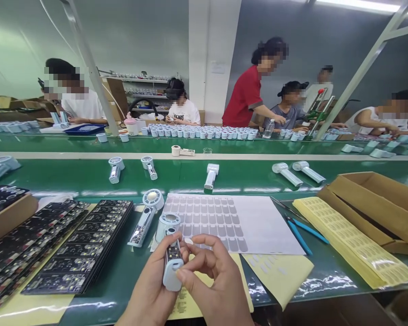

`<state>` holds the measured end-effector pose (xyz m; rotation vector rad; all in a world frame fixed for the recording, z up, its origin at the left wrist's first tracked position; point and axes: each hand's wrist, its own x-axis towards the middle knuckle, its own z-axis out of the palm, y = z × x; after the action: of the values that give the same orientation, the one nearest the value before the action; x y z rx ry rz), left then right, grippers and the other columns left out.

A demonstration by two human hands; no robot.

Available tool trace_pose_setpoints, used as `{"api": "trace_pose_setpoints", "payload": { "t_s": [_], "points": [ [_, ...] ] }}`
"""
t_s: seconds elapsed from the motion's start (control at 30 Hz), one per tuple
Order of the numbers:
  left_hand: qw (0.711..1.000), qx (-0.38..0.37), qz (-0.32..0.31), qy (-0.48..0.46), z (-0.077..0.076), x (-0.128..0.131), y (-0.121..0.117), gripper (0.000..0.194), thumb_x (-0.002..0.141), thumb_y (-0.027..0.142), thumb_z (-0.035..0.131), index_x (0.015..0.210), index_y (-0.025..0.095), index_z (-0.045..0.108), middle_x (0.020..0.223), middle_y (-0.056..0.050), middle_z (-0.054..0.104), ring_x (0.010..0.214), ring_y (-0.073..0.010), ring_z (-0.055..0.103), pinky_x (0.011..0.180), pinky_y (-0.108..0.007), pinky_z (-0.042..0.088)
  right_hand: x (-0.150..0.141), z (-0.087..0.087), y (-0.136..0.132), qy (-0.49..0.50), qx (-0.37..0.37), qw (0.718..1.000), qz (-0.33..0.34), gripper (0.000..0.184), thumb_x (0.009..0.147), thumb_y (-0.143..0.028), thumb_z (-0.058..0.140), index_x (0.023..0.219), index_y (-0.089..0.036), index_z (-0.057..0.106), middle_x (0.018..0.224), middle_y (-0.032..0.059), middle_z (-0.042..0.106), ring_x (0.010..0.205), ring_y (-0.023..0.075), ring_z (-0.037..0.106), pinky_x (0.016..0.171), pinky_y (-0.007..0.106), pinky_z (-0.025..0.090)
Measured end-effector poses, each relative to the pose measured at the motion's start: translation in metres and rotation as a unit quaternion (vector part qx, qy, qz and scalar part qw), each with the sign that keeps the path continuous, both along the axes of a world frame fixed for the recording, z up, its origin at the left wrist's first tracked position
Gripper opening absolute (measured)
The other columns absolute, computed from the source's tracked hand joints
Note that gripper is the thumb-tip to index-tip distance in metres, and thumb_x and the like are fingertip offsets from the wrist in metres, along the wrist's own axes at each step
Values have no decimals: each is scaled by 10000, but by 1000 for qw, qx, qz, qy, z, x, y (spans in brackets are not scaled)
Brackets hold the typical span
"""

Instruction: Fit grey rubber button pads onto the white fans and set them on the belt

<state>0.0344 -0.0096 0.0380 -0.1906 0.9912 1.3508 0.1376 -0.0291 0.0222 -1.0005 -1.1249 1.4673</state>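
Observation:
A light-blue handheld fan [172,274] with an exposed circuit board in its handle is gripped by my left hand [153,285], the rounded end of the handle pointing toward me. The fan's round head [170,222] points away. My right hand [212,280] has its thumb and a finger pinched at the side of that end, other fingers curled. A small white piece [189,241] shows near my right fingertips; I cannot tell what it is. Just left, another open-backed fan [146,217] lies on the bench. Beyond my hands is a white sheet of grey stickers [207,217].
Stacked circuit boards [78,244] lie at left. Blue-handled pliers [299,235], tweezers [287,209], yellow sticker sheets [353,240] and a cardboard box [377,208] are at right. Several fans stand along the green conveyor [177,176]. Co-workers [248,95] work across it.

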Motion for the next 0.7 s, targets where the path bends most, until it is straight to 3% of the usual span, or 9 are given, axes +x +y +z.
{"api": "trace_pose_setpoints", "payload": {
  "t_s": [0.2, 0.33, 0.47, 0.57, 0.63, 0.7],
  "points": [
    [1000, 16, -1, -9, -3, -3, -2, 143, 877, 87, 576, 762, 155, 524, 602, -1, 541, 465, -71, 525, 460, -178, 485, -4, 1, -1, -2, 11, 1000, -13, 382, 640, -197, 737, 997, -228, 602, 631, -32, 715, 1101, 264, 697, 938, 365, 556],
    [999, 23, -1, -32, -1, -1, -2, 196, 905, 109, 535, 720, 168, 514, 558, 6, 522, 455, -70, 528, 449, -169, 483, -4, -2, -3, -24, 26, 999, -15, 366, 670, -210, 719, 1013, -235, 594, 655, -38, 726, 965, 235, 735, 938, 355, 555],
    [996, 6, 25, -81, 4, 5, -7, 204, 924, 145, 534, 725, 182, 504, 552, 16, 524, 430, -60, 537, 423, -141, 474, -5, -9, -9, -114, 135, 983, -45, 351, 732, -181, 684, 1065, -264, 605, 728, -33, 737, 958, 228, 734, 933, 341, 550],
    [995, -2, 17, -97, 9, 7, -11, 213, 927, 172, 546, 720, 195, 499, 561, 18, 526, 424, -62, 544, 436, -143, 503, -6, -13, -11, -184, 217, 954, -92, 467, 733, -196, 749, 1163, -294, 595, 905, -2, 740, 941, 237, 735, 856, 332, 582],
    [995, -17, 1, -96, 12, 6, -12, 155, 927, 157, 540, 772, 165, 545, 603, -5, 557, 437, -55, 553, 451, -128, 510, -4, -15, -9, -182, 209, 954, -115, 644, 662, -207, 814, 1241, -300, 548, 1127, 37, 691, 986, 243, 715, 818, 320, 596],
    [998, -13, -10, -59, 11, 1, -11, 89, 905, 104, 545, 832, 121, 593, 641, -30, 590, 448, -57, 562, 452, -128, 513, 0, -17, -4, -143, 161, 971, -100, 727, 653, -242, 816, 1302, -294, 493, 1269, 64, 610, 1014, 235, 693, 777, 302, 602]
  ]
}}
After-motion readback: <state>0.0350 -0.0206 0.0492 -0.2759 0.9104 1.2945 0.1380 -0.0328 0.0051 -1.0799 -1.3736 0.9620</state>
